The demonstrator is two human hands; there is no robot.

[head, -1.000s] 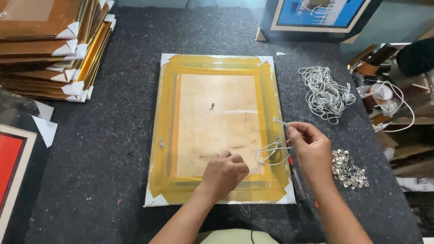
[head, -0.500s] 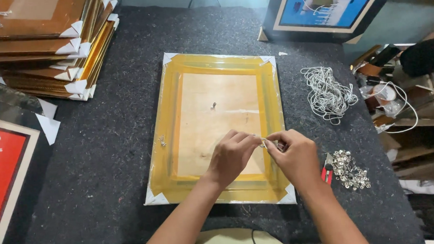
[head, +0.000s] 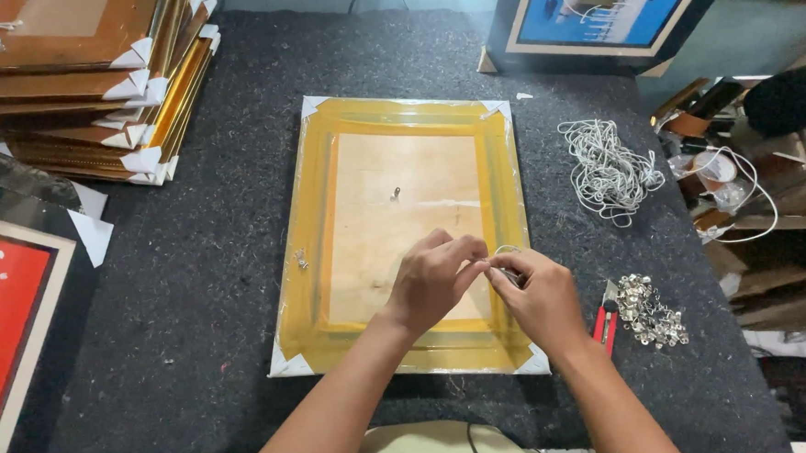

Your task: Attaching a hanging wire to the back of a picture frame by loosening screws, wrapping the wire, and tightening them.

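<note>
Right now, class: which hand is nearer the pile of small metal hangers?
Right. The right hand lies just left of the hanger pile; the left hand is farther left, over the frame.

Even, fairly bright overhead light; soft shadows under both hands (head: 480, 291). Mild glare on the frame's (head: 398, 135) plastic wrap. Focus is sharp, with slight wide-angle bending at the edges.

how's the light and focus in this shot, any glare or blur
Head view: even, soft light with faint shadows; mild sheen on the yellow frame back; left hand and right hand fairly sharp; the cord they pinch is too thin to resolve; table edges bow slightly.
</note>
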